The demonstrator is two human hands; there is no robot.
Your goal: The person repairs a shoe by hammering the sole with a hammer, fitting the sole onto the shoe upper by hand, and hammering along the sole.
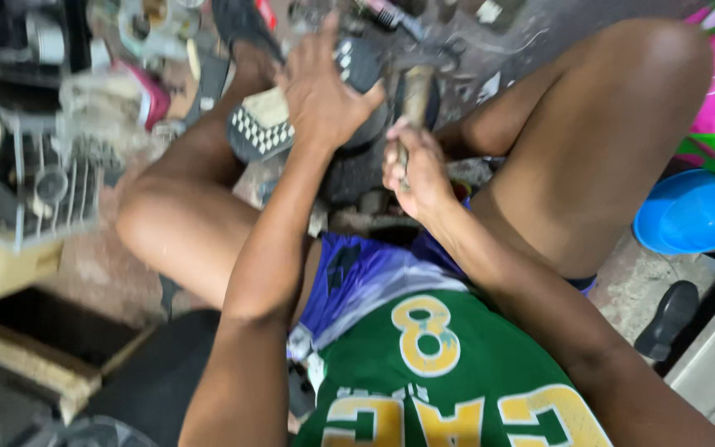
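Left hand (322, 91) splayed, right hand (415, 170) fisted.
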